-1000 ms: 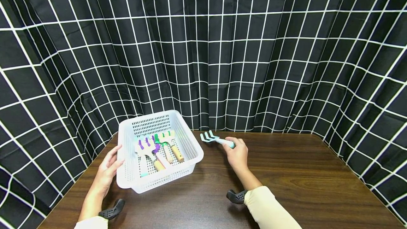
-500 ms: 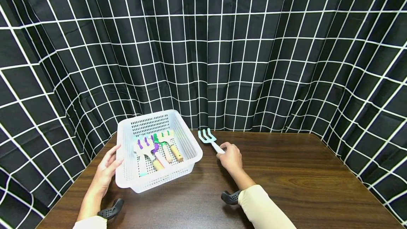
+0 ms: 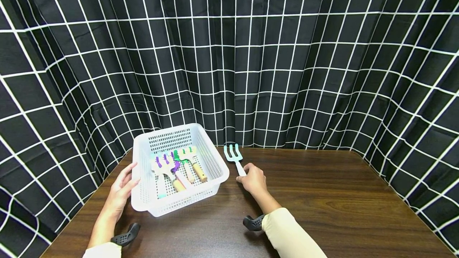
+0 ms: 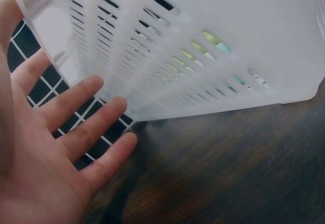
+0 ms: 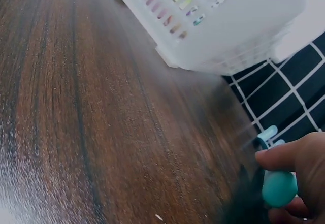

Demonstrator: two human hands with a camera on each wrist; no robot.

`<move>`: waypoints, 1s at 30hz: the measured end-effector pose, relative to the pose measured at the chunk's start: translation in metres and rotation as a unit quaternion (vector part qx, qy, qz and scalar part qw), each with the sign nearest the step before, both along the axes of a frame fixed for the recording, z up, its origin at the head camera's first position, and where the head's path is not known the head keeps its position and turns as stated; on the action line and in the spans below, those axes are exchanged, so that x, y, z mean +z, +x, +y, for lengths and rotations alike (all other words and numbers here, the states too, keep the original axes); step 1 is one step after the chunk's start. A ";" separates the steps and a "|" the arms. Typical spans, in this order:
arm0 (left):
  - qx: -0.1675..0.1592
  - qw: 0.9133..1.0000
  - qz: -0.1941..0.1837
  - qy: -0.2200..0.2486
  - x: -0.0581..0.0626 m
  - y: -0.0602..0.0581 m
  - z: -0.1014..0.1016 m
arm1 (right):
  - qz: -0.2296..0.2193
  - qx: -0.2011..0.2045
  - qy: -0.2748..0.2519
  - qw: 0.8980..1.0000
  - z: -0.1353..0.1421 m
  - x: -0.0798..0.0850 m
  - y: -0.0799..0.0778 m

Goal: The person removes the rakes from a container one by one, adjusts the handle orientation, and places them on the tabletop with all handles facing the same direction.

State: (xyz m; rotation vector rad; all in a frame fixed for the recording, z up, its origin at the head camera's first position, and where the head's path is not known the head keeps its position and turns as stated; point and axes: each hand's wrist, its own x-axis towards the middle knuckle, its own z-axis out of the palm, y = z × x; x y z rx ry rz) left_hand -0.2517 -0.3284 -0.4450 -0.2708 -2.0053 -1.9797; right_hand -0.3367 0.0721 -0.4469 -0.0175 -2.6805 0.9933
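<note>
My right hand [image 3: 254, 179] pinches the white handle of a garden hand rake [image 3: 235, 157] with pale blue tines. The tines point toward the curtain, right of the white plastic basket [image 3: 221, 173]. In the right wrist view the handle's teal end [image 5: 279, 189] shows between thumb and fingers. My left hand [image 3: 116, 198] rests at the basket's left rim. Its fingers [image 4: 84, 137] are straight and spread along the outer wall in the left wrist view. Inside the basket lie several small garden tools, among them a purple-tipped one [image 3: 164, 167] and one with a wooden handle [image 3: 199, 172].
A brown wooden table [image 3: 340, 198] carries the basket, which stands left of centre. Behind it hangs a black curtain [image 3: 272, 71] with a white grid, close to the table's back edge. Black wrist bands [image 3: 125, 235] sit on both forearms.
My right hand has moved left and nearer to me with the rake, whose tines have swung from pointing left to pointing away. The left hand and basket stay put.
</note>
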 end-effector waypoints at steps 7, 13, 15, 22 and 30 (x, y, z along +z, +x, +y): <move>-0.002 1.000 0.004 -0.003 -0.001 -0.001 0.001 | -0.011 0.001 -0.008 1.000 -0.002 -0.002 -0.002; -0.011 1.000 0.013 0.004 -0.001 0.000 0.000 | -0.010 0.006 -0.013 1.000 -0.003 -0.001 -0.002; -0.011 1.000 0.014 0.004 -0.001 0.001 0.000 | -0.008 0.009 -0.015 1.000 -0.003 -0.001 -0.002; -0.010 1.000 0.018 0.008 -0.002 0.003 0.000 | 0.006 0.043 -0.020 0.999 -0.003 -0.003 -0.003; -0.010 1.000 0.015 0.002 -0.001 0.002 0.000 | 0.022 0.100 -0.030 0.994 0.001 -0.008 -0.004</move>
